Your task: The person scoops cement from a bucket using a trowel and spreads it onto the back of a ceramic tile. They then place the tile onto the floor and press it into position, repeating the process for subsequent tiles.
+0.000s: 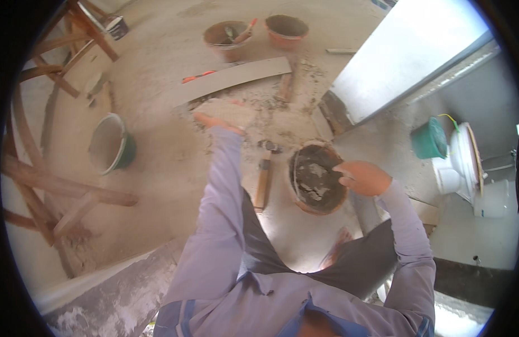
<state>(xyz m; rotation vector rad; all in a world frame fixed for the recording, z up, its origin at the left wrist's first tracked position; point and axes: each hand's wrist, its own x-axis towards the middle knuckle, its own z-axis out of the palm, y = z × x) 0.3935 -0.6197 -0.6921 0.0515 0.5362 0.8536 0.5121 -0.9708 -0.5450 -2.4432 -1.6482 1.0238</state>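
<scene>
My left hand (213, 120) is stretched out ahead and raised, gripping a flat beige board (230, 110) loaded with pale mortar from underneath. My right hand (365, 177) is at the right rim of an orange tub (318, 178) holding dark wet mortar. Its fingers are curled around a small dark tool whose shape is too blurred to make out. The tub stands on the dusty floor just in front of my knees. A wooden-handled hammer (263, 181) lies on the floor to the tub's left, between my two arms.
A green bucket (111, 144) stands at the left beside wooden trestle legs (63, 188). Two more orange tubs (225, 37) (286, 28) and a long grey plank (237, 78) are farther ahead. A teal bucket (429, 138) and a white fixture (464, 163) are at the right.
</scene>
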